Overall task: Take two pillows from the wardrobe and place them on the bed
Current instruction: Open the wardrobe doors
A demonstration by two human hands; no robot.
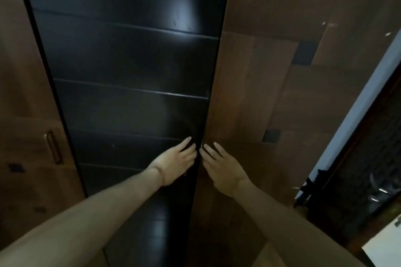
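Two bare hands, left hand and right hand, fingers spread flat and holding nothing, meeting at the seam between the wardrobe's one black door and one brown door; pillows unseen

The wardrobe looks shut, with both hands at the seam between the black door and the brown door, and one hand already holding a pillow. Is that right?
Not quite. In the head view, no pillow is visible: the left hand and right hand are both empty, fingers spread at the seam between the black door and the brown door, which look shut.
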